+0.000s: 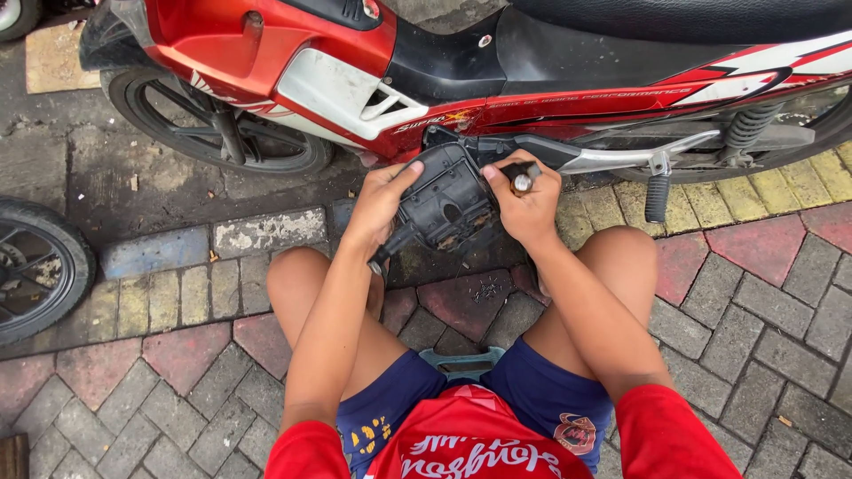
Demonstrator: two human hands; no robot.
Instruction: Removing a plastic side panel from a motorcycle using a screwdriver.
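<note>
I sit low in front of a red motorcycle (pixel 266 53) with my knees spread. A black plastic engine cover (pixel 446 200) is pressed against the bike's side. My left hand (pixel 380 202) grips the cover's left edge, thumb on its top corner. My right hand (pixel 525 202) holds the cover's right edge and also clasps a screwdriver (pixel 522 177) whose dark handle with a metal end sticks up out of the fist.
The motorcycle's front wheel (pixel 222 124) is at the upper left, its footpeg (pixel 657 191) and rear shock (pixel 750 124) to the right. Another tyre (pixel 35 266) lies at the left edge. The ground is brick paving (pixel 763 302). A small blue stool (pixel 461 362) shows between my thighs.
</note>
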